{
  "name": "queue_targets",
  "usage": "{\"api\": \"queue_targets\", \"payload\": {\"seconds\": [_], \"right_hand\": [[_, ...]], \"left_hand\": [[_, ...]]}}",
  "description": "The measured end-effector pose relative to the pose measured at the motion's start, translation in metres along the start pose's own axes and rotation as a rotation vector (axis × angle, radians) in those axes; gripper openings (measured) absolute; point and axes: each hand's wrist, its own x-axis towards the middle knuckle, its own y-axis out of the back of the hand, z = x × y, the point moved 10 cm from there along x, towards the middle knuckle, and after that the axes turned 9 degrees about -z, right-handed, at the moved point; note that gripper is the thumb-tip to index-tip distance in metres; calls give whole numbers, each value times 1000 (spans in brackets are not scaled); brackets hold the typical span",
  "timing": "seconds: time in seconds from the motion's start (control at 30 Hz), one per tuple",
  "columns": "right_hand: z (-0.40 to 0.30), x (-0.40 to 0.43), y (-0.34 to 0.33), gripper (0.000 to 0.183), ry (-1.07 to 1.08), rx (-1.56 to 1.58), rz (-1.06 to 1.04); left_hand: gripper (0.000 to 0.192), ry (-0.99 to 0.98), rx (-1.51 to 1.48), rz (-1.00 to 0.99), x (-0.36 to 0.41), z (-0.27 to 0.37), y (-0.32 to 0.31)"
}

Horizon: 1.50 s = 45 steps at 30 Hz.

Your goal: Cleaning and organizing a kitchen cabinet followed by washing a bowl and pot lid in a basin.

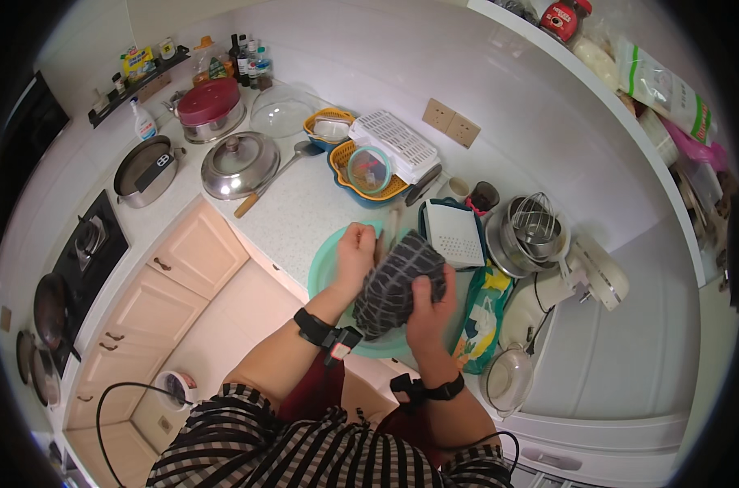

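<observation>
My right hand (430, 308) grips a dark checked cloth (400, 283) with pale grid lines, thumb on top. My left hand (354, 255) is closed beside the cloth's upper left edge, its fingers curled around a thin object (389, 235). Motion blur and the cloth hide most of that object, so its kind is unclear. Both hands are over a mint-green basin (322, 265) at the counter's front edge; the cloth covers much of its inside.
Right of the basin are a white grater (453, 235), a green bag (482, 323), metal bowls (509, 244) and a stand mixer (598, 271). Behind stand yellow-and-blue baskets (369, 196). A wooden-handled spatula (271, 183), a lidded pan (240, 166) and a gas hob (92, 250) lie left.
</observation>
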Motion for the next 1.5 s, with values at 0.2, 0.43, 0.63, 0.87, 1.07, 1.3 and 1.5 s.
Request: {"api": "queue_targets", "payload": {"seconds": [0.2,0.43,0.63,0.87,1.07,1.3,1.5], "right_hand": [[-19,23,11,44,40,101,-43],[-9,24,-54,49,264,-578,-378],[17,9,-27,40,6,-658,-305],[27,15,-37,35,-91,-158,-116],[4,15,-59,41,-199,156,-410],[-12,7,-52,47,143,-651,-745],[-37,57,22,43,-6,-412,-128]], "left_hand": [[19,364,-561,-293,-18,-16,-22],[27,398,-843,-308,-41,-5,-39],[23,371,-620,-218,-36,-9,-32],[23,360,-604,-245,-31,-36,-33],[21,376,-710,-187,-33,-10,-25],[13,279,-456,-338,-13,4,-7],[12,429,-825,-450,-28,3,-11]]}}
